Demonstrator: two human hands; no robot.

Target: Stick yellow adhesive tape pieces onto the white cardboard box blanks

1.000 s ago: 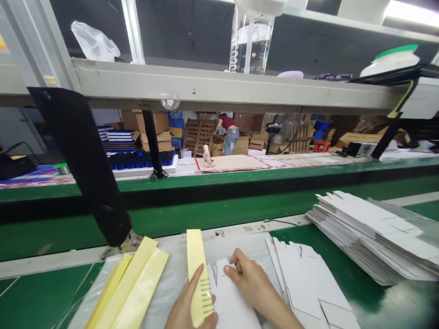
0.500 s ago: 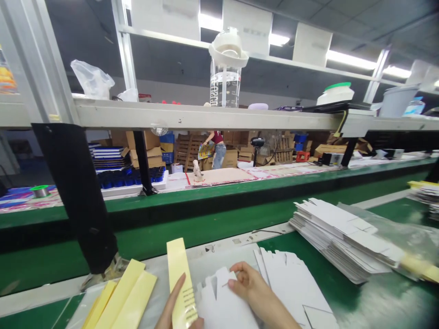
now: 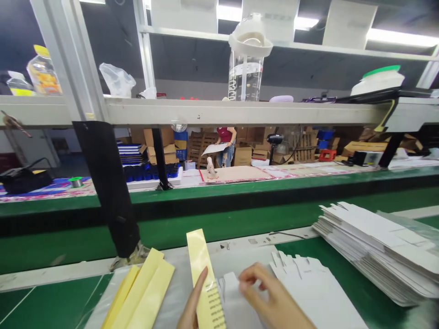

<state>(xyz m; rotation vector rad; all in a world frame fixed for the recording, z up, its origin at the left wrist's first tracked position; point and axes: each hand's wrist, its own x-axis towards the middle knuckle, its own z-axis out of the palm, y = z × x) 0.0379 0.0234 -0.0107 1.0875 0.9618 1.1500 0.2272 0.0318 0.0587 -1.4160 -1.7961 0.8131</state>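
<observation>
My left hand is closed on a long yellow paper strip with rows of dark print on its lower part, thumb lying along its face. Beside it, a flat white carton with cut flaps lies at the bottom centre. My right hand is over the carton's right side, thumb and forefinger curled together near its upper corner; blur hides whether anything is between them. More flat white cartons lie just right of this hand. Several yellow strips lie fanned out to the left.
A tall stack of flat white cartons sits on the green work surface at right. A black-wrapped post rises at left, under a shelf carrying a water bottle. Across the bench, a person holds a pale sheet.
The view has swung left, shifting everything rightward. My right fingertips have drawn slightly away from the carton's flap. The yellow strip stays in my left hand.
</observation>
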